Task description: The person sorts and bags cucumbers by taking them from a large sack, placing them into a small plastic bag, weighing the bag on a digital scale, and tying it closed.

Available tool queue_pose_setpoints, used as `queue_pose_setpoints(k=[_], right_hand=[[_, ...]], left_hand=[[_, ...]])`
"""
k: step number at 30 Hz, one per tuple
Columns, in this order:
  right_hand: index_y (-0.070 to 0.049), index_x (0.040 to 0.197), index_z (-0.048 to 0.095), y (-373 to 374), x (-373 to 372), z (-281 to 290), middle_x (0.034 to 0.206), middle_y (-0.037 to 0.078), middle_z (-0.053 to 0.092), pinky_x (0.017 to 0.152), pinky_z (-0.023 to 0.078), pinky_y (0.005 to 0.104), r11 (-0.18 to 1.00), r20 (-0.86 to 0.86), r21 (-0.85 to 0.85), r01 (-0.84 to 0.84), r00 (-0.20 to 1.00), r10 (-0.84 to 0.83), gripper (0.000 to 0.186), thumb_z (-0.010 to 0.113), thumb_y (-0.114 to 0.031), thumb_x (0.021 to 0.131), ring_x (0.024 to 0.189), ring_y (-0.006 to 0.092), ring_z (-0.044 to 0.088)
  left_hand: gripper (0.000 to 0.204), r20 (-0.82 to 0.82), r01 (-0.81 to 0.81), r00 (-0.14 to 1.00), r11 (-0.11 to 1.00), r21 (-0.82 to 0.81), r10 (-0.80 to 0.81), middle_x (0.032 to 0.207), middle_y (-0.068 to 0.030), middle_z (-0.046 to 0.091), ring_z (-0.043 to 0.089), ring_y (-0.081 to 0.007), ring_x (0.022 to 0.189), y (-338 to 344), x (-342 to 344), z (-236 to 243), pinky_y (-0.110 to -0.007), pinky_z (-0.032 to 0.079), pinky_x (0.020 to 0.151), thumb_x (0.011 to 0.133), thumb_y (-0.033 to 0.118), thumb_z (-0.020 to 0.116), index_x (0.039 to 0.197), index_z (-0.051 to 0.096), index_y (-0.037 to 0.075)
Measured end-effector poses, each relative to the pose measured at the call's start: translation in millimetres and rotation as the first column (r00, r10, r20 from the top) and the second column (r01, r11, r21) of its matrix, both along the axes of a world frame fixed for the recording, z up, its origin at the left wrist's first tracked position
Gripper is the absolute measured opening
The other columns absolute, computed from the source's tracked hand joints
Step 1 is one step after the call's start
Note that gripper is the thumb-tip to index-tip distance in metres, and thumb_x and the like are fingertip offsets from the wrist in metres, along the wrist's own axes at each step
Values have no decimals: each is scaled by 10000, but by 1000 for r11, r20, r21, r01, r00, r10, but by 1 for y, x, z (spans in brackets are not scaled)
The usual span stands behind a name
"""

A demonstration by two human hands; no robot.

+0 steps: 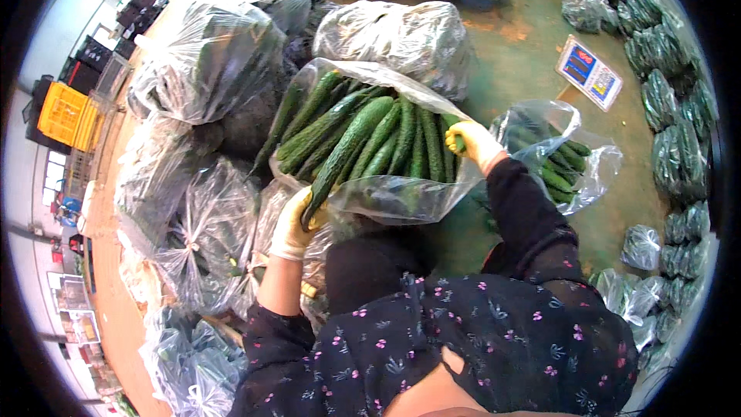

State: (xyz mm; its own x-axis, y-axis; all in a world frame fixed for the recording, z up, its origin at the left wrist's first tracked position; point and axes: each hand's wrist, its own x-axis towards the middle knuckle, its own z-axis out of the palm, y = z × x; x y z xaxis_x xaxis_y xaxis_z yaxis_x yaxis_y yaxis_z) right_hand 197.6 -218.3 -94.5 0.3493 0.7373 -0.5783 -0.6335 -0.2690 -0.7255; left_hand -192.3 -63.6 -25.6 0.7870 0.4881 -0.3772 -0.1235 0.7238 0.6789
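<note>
Both gloved hands were closed on cucumbers in the open clear bag [386, 193], the left hand [296, 224] at its near-left corner, the right hand [475, 143] at its right edge; laying them parallel seemingly packed best.

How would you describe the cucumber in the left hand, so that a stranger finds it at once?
Start at the open clear bag of cucumbers in the middle, among closed bags. At its near left corner, the gloved left hand grips one long dark cucumber. Unlike its neighbours, it sticks out over the bag's edge, its lower end in the glove.
</note>
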Motion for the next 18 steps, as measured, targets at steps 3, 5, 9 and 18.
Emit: queue_pose_setpoints(k=[3,5,9,18], right_hand=[[-90,811,550,-10,-26,18,613,33,549,433,438,264,972,-233,168,163,965,-121,73,602,-140,805,487,154,520],[-127,798,565,-26,-44,42,617,-11,545,442,421,253,982,-239,91,167,961,-141,127,640,-227,819,498,123,507],[-80,986,565,-53,-82,67,720,-1,577,518,434,246,953,-235,271,138,969,-73,190,622,-179,834,583,102,527],[-20,1215,406,-80,-146,112,870,39,558,687,477,277,897,509,427,115,789,-344,583,703,-44,714,751,135,558]], left_hand=[[524,256,-26,966,996,-83,47,777,-45,510,394,-66,472,-36,-9,21,-202,300,401,874,353,567,1188,453,-51],[606,316,-24,948,996,-86,50,781,-39,497,385,-59,473,-48,-6,30,-194,303,409,865,386,582,1242,412,-57],[630,269,-62,961,998,-34,69,778,-30,501,396,-67,489,-67,1,49,-207,299,415,848,381,606,1277,397,-31],[557,25,74,996,951,301,-86,910,-24,555,513,-89,775,-106,31,60,-221,426,675,821,285,647,1264,447,14]])
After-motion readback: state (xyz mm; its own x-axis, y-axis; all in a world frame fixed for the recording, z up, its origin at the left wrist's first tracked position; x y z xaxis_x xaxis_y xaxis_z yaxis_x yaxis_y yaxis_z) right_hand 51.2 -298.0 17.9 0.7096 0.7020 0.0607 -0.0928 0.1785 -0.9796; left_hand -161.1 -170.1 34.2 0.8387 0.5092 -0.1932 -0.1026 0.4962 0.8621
